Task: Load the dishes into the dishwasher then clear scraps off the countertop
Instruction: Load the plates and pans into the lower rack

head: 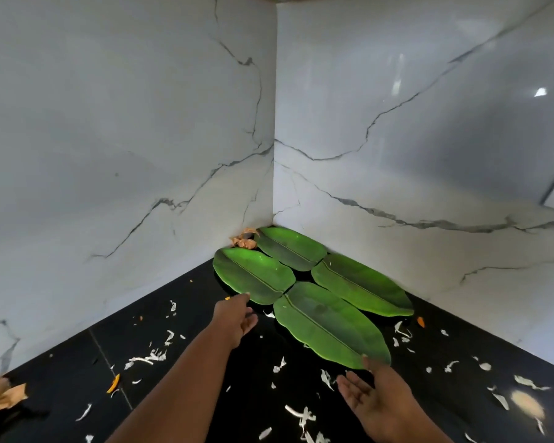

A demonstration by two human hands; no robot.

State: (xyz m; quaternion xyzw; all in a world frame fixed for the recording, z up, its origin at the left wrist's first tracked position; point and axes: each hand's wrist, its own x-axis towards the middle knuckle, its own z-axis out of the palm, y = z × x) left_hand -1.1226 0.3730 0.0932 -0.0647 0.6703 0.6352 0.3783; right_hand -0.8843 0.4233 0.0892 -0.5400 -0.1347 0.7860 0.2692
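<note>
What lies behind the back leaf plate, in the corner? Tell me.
Brown crumpled scraps lie behind the back leaf plate, against the left wall near the corner. The plate's far edge hides the counter right at the corner.
</note>
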